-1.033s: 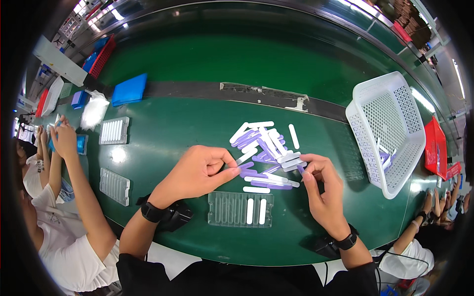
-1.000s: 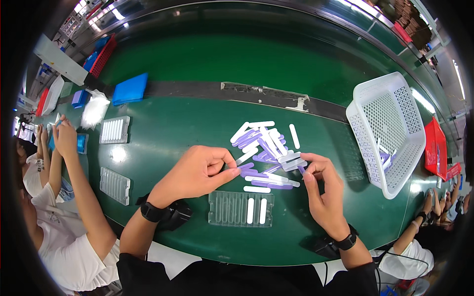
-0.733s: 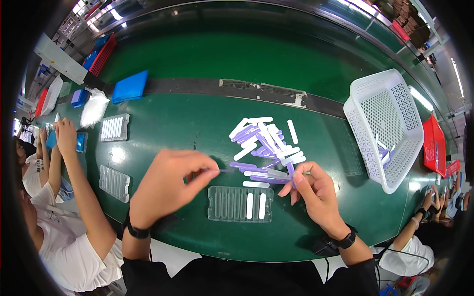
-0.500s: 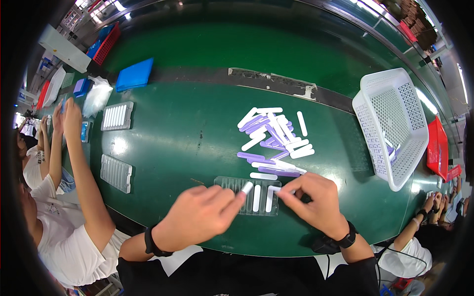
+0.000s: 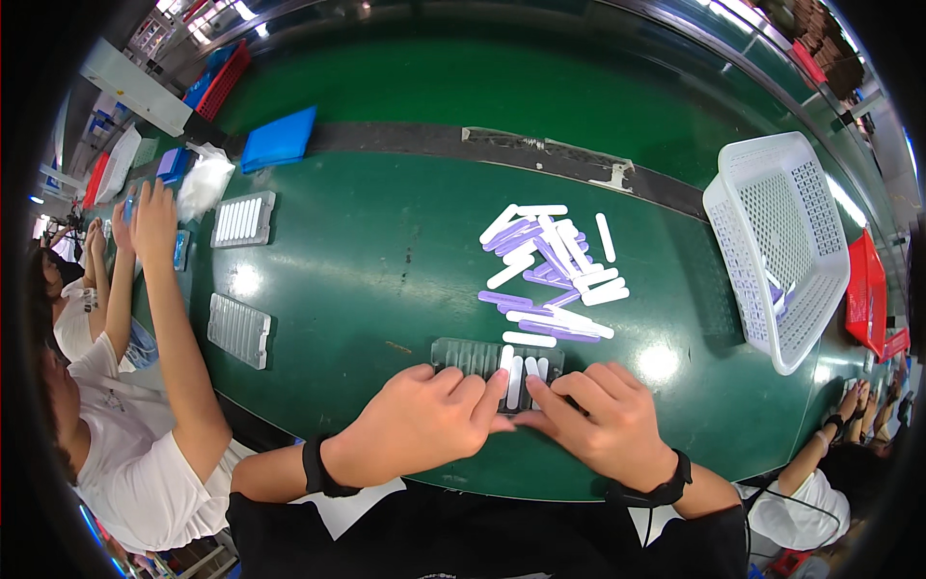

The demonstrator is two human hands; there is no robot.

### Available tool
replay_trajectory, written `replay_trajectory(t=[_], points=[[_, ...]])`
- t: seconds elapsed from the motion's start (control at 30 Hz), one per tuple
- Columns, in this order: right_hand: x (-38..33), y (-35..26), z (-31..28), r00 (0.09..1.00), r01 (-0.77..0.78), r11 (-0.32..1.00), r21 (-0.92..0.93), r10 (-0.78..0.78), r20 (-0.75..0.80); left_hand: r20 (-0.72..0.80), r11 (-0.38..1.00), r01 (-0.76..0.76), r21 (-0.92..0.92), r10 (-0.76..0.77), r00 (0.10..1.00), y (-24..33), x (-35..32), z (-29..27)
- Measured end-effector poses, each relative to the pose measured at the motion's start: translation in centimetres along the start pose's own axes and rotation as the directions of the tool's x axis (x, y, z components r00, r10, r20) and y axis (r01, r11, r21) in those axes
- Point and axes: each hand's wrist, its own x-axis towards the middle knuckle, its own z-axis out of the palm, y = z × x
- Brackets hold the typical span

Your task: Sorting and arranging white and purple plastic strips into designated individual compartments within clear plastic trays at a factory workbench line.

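Note:
A clear ribbed plastic tray (image 5: 467, 357) lies at the table's near edge, with several white strips (image 5: 516, 382) standing side by side in its right-hand slots. My left hand (image 5: 429, 425) is closed, its index fingertip and thumb at one of these strips. My right hand (image 5: 603, 427) also has its fingers curled, pressing a strip further right in the tray. Both thumbs nearly meet at the tray's near edge. The hands cover the lower part of the tray. Just beyond it lies a loose pile of white and purple strips (image 5: 555, 256).
Left on the green table are a filled tray (image 5: 243, 221), a bare clear tray (image 5: 239, 330) and a blue folder-like sheet (image 5: 279, 142). A white basket (image 5: 730, 251) with some strips stands right, beside a red basket (image 5: 866, 294). A co-worker's arm (image 5: 174, 328) reaches up at left.
The right hand has set its tilted strip down among the others in the tray. My left hand has moved right with its strip, now in a slot. Both hands have drawn together.

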Motion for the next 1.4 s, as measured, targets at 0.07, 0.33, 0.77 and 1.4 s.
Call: replay_trajectory(t=[0.07,0.33,0.77,1.4], points=[[-0.2,-0.7,-0.2,0.996,-0.032,0.999,-0.021,0.033,0.078,0.118,0.996,-0.03,0.089,0.019,0.993,0.7,-0.1,-1.0],[-0.9,-1.4,-0.6,0.98,0.079,0.986,-0.148,-0.05,0.194,0.116,0.971,-0.122,0.204,0.1,0.988,0.6,0.3,-0.9],[0.6,5.0,-1.5,0.817,-0.505,0.781,0.368,0.57,-0.088,0.177,0.706,0.404,-0.582,-0.375,0.91,-8.1,4.7,1.2],[0.2,5.0,-1.0,0.83,-0.542,0.794,0.276,0.557,0.028,0.183,0.667,0.418,-0.617,-0.395,0.9,-8.1,4.3,1.4]])
